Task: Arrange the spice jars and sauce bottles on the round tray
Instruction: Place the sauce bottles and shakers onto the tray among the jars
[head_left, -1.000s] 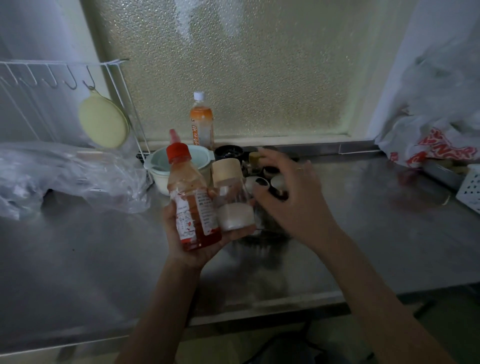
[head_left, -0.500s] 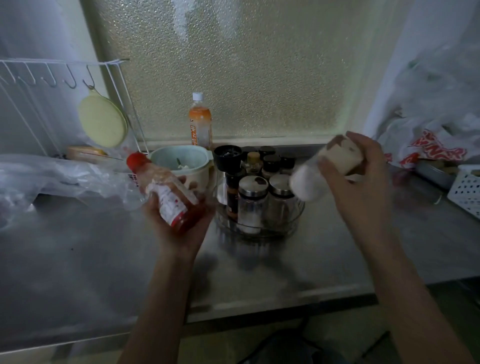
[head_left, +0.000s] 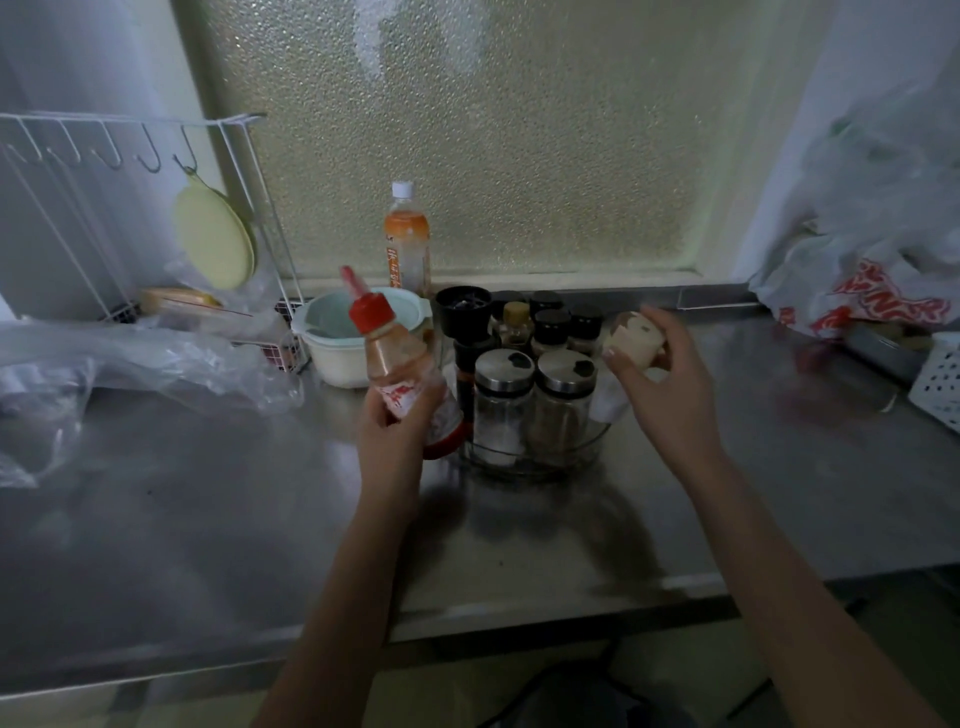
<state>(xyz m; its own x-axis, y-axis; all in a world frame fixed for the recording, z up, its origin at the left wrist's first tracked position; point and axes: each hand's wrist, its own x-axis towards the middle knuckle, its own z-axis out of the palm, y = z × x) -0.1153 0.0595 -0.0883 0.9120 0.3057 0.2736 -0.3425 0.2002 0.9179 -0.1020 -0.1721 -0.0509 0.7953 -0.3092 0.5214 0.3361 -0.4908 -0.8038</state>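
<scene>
Gripping sauce bottle (head_left: 402, 379) left hand (head_left: 395, 421), beige-lidded jar (head_left: 631, 340) right hand (head_left: 670, 374), crowded tray (head_left: 587, 447) between

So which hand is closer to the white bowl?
Left. The left hand, holding the red-capped sauce bottle, is just in front of the white bowl; the right hand is beyond the tray.
</scene>
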